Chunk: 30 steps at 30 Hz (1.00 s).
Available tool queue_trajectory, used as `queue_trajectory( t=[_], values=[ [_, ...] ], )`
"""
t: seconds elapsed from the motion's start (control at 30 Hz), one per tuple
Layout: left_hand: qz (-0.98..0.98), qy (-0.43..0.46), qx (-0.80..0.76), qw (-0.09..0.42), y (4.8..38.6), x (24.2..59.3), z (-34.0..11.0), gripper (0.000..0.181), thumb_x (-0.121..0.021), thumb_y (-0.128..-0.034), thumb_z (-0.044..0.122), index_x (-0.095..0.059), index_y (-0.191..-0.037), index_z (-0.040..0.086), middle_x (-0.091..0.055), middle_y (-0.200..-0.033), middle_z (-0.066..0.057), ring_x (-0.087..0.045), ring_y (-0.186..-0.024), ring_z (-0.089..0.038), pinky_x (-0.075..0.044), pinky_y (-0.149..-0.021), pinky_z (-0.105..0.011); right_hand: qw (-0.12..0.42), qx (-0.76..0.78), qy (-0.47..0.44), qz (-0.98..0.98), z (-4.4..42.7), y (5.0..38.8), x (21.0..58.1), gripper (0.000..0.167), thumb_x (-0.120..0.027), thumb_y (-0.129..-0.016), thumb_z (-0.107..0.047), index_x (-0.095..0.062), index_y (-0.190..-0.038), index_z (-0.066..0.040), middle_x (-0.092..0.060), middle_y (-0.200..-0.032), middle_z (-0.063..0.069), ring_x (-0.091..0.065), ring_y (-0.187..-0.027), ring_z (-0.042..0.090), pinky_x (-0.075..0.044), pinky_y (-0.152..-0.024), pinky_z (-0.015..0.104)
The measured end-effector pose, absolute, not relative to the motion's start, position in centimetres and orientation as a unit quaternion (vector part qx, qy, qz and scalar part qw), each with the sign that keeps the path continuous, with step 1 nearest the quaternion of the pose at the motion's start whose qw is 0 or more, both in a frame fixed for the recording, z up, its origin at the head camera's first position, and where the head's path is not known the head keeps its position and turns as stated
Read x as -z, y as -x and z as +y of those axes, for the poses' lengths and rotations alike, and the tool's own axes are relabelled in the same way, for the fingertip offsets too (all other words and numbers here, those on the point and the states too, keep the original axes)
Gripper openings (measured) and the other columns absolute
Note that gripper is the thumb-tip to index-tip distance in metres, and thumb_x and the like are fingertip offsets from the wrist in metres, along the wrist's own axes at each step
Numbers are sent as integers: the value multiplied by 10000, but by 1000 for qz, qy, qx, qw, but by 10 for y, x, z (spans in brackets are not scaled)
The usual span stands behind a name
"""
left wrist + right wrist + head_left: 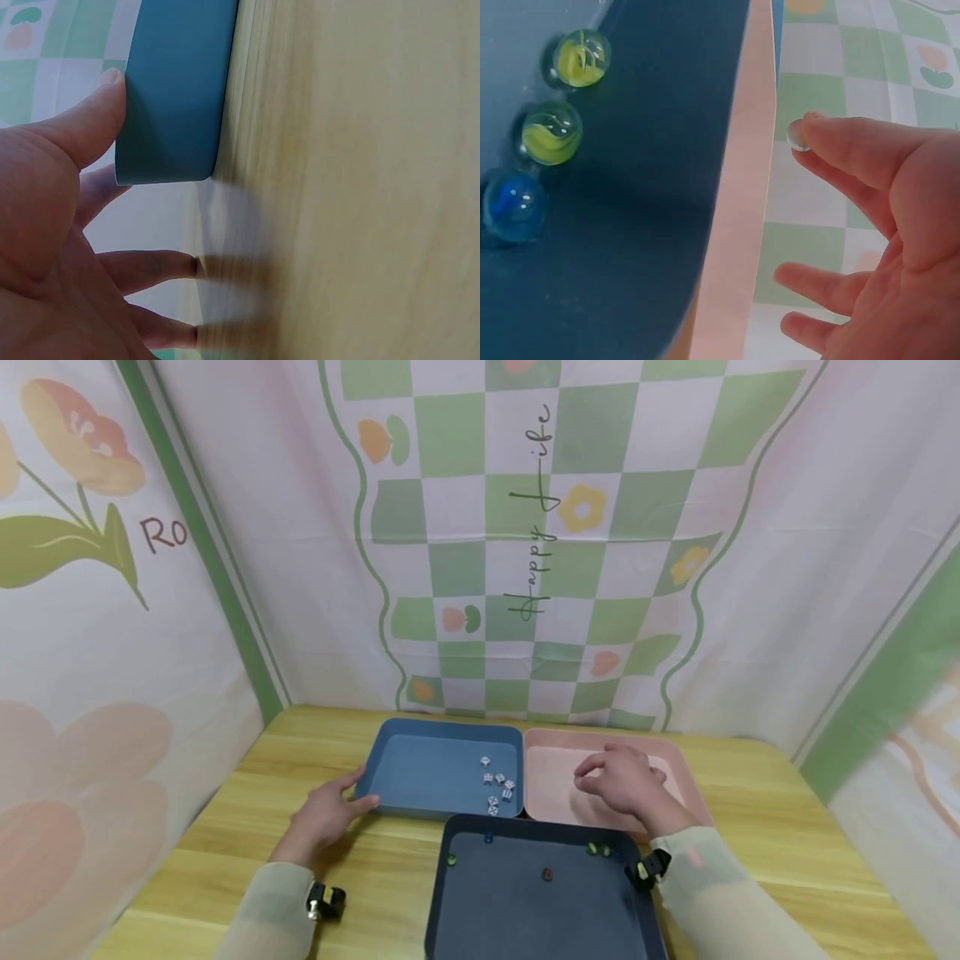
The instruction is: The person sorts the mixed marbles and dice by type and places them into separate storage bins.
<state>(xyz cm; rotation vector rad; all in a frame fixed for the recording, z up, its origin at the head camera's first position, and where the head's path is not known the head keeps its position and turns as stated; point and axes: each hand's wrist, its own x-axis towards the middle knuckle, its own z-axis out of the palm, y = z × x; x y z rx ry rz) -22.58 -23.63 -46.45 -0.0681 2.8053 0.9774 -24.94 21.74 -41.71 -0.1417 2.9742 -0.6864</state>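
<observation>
Over the pink tray (558,777), my right hand (626,781) pinches a clear glass marble (798,135) between thumb and index finger, other fingers spread. My left hand (326,814) touches the near left corner of the blue tray (420,768): the thumb is against its near side, another finger by the corner. Its remaining fingers are spread toward the tabletop. Several white dice (500,778) lie at the blue tray's right side. In the dark tray (525,918) are yellow-green marbles (551,133), blue marbles (515,205) and a small brown piece (547,875).
The blue and pink trays stand side by side at the back of the wooden table (382,868), with the dark tray in front of them. A patterned curtain (517,568) hangs behind the table. Both wrists carry small black cameras (326,902).
</observation>
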Motion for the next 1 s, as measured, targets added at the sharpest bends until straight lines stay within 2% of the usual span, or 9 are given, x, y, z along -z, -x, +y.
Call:
queue_trajectory(
  t=[0.1, 0.37, 1.0],
  values=[
    [942, 21, -325, 84, 227, 466, -236, 736, -589, -953, 568, -324, -1573, 274, -378, -1521, -237, -264, -1379, -541, -18, -935, -850, 52, 222, 40, 973, 217, 253, 417, 105, -718, -918, -297, -784, -999, -280, -430, -1489, 238, -257, -1370, 532, -210, -873, 820],
    [939, 27, -332, 88, 229, 468, -237, 732, -600, -948, 565, -319, -1571, 304, -373, -1533, -211, -257, -1394, -519, 12, -937, -847, 60, 221, 27, 973, 218, 255, 420, 278, -683, -943, -324, -744, -1184, -198, -412, -1489, 237, -334, -1283, 565, -255, -864, 790],
    [941, 23, -326, 85, 231, 471, -240, 732, -584, -952, 578, -313, -1574, 304, -373, -1531, -218, -251, -1390, -530, 3, -930, -853, 60, 236, 22, 970, 222, 253, 423, 315, -684, -938, -348, -728, -1196, -172, -515, -1402, 209, -399, -1228, 547, -252, -854, 802]
  ],
)
